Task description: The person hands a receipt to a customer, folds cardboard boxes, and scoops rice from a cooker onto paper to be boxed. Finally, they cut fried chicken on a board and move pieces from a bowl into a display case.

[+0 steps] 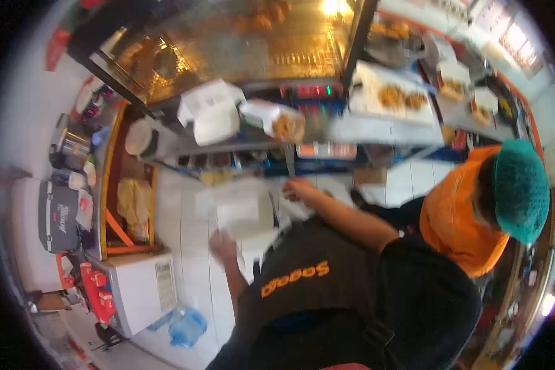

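A white takeout box, smeared by motion, shows in front of my body, over the tiled floor. My left hand is at the box's lower left corner, its fingers too blurred to make out. To the upper right of the box, my right hand is closed with curled fingers; whatever it may hold is hidden. On the counter ahead stand an open white box and a carton with fried food. My dark apron fills the lower middle.
A lit display case rises behind the counter. Right of it lies a white board with fried pieces. A co-worker in an orange top and green hair net stands close on my right. A white chest and blue water bottle are lower left.
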Motion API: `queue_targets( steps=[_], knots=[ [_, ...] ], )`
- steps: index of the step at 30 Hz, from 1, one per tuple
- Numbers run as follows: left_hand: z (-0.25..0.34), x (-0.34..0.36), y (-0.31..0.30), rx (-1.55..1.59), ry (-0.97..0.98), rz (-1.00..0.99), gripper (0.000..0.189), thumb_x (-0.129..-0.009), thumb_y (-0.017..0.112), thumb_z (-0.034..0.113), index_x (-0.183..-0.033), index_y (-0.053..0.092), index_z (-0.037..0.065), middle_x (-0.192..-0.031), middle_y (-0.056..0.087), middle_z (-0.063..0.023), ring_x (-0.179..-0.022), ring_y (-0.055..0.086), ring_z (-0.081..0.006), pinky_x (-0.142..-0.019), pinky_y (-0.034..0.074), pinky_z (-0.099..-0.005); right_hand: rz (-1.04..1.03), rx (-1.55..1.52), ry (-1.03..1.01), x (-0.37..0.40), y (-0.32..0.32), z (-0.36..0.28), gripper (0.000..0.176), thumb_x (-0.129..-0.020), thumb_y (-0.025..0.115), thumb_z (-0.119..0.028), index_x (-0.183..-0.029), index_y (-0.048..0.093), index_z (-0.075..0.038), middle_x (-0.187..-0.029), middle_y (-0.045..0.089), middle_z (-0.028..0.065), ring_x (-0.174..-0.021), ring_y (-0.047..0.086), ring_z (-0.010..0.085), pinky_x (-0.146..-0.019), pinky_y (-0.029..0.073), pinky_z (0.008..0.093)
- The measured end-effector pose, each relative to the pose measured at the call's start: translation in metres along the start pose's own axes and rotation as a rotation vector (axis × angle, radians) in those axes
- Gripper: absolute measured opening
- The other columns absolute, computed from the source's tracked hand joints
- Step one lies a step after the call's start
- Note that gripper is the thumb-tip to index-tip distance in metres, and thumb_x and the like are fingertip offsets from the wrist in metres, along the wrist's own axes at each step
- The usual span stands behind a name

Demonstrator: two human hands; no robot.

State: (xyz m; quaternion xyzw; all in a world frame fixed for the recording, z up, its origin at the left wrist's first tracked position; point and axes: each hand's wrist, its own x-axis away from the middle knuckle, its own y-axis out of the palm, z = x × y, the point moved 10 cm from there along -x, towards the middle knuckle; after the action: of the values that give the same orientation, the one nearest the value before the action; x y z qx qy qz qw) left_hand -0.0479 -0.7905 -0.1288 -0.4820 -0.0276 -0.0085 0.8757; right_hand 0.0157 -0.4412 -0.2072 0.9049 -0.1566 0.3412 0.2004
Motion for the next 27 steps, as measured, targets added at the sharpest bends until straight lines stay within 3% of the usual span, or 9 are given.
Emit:
queue_targets(
  steps=[2,6,9,11,12,14,21,23,27],
  knots=[
    [-0.001,-0.009,-0.003,-0.129,-0.124,-0.109,0.04,-0.088,0.05,0.032,-0.1,0.063,-0.003,-0.105,0.061,-0.0236,-0.101,0.055,-0.0375,-0.09,0.041,-0.0458,-0.106,0.127,0.086,0.012,0.011,0.036,0.032,-0.085,0.057,-0.027,-0.109,0.057,-0.006,-0.106,0.061,0.0103,-0.082,0.061,0.0239,-0.068,0.05,0.0372],
    [-0.026,-0.035,-0.021,0.009,-0.229,-0.021,0.042,-0.087,0.049,0.033,-0.099,0.063,-0.005,-0.103,0.062,-0.0231,-0.1,0.054,-0.0394,-0.089,0.039,-0.0468,-0.286,0.39,0.09,0.056,0.033,0.032,0.049,-0.084,0.059,-0.034,-0.122,0.053,-0.005,-0.114,0.059,0.0121,-0.088,0.061,0.0244,-0.074,0.049,0.039],
    [-0.008,-0.054,-0.048,-0.04,-0.221,-0.022,0.037,-0.087,0.05,0.028,-0.097,0.062,-0.006,-0.098,0.064,-0.0218,-0.086,0.06,-0.033,-0.078,0.045,-0.043,-0.317,0.465,0.073,0.051,0.028,0.058,0.054,-0.083,0.061,-0.035,-0.126,0.051,-0.004,-0.115,0.058,0.0121,-0.089,0.06,0.0234,-0.074,0.048,0.036],
    [0.006,-0.05,-0.061,0.415,-0.448,-0.013,0.028,-0.085,0.052,0.02,-0.091,0.06,-0.006,-0.086,0.062,-0.0175,-0.065,0.059,-0.0243,-0.06,0.048,-0.036,-0.299,0.376,0.101,0.062,0.025,0.061,0.05,-0.084,0.06,-0.032,-0.125,0.052,-0.005,-0.111,0.058,0.0095,-0.088,0.057,0.0204,-0.074,0.046,0.0325],
    [0.017,-0.052,-0.066,0.394,-0.445,-0.02,0.028,-0.085,0.052,0.02,-0.091,0.06,-0.006,-0.086,0.062,-0.0175,-0.065,0.059,-0.0243,-0.06,0.048,-0.036,-0.286,0.307,0.125,0.07,0.025,0.064,0.047,-0.084,0.06,-0.028,-0.124,0.052,-0.005,-0.107,0.058,0.0069,-0.087,0.055,0.0175,-0.074,0.044,0.029],
    [0.036,-0.058,-0.083,0.507,-0.343,0.093,0.018,-0.082,0.054,0.016,-0.08,0.055,-0.001,-0.065,0.056,-0.011,-0.052,0.054,-0.0189,-0.048,0.043,-0.0304,-0.266,0.253,0.116,0.075,0.021,0.068,0.047,-0.084,0.06,-0.028,-0.124,0.052,-0.005,-0.108,0.058,0.0067,-0.086,0.054,0.0171,-0.075,0.044,0.0296],
    [0.002,-0.092,-0.053,0.563,-0.284,-0.032,0.019,-0.082,0.056,0.018,-0.081,0.055,0.0,-0.068,0.055,-0.0101,-0.052,0.052,-0.0183,-0.047,0.042,-0.0303,-0.144,0.153,-0.08,0.107,0.016,0.061,0.055,-0.084,0.061,-0.033,-0.127,0.049,-0.002,-0.118,0.057,0.0129,-0.095,0.055,0.0219,-0.085,0.044,0.0344],
    [-0.011,-0.098,-0.039,0.758,-0.275,-0.058,0.015,-0.081,0.058,0.012,-0.079,0.053,-0.002,-0.064,0.054,-0.0108,-0.049,0.05,-0.0201,-0.044,0.041,-0.0311,-0.099,0.149,-0.114,0.125,0.015,0.069,0.055,-0.084,0.061,-0.033,-0.128,0.049,-0.002,-0.118,0.057,0.0134,-0.096,0.055,0.022,-0.086,0.044,0.0344],
    [-0.027,-0.096,-0.033,0.573,-0.328,-0.183,0.013,-0.08,0.058,0.011,-0.079,0.053,-0.001,-0.063,0.054,-0.011,-0.049,0.051,-0.0208,-0.044,0.041,-0.031,-0.083,0.058,-0.137,0.153,0.025,0.111,0.053,-0.088,0.057,-0.033,-0.131,0.047,-0.004,-0.125,0.054,0.0115,-0.115,0.049,0.0211,-0.096,0.038,0.0327]
  ],
)
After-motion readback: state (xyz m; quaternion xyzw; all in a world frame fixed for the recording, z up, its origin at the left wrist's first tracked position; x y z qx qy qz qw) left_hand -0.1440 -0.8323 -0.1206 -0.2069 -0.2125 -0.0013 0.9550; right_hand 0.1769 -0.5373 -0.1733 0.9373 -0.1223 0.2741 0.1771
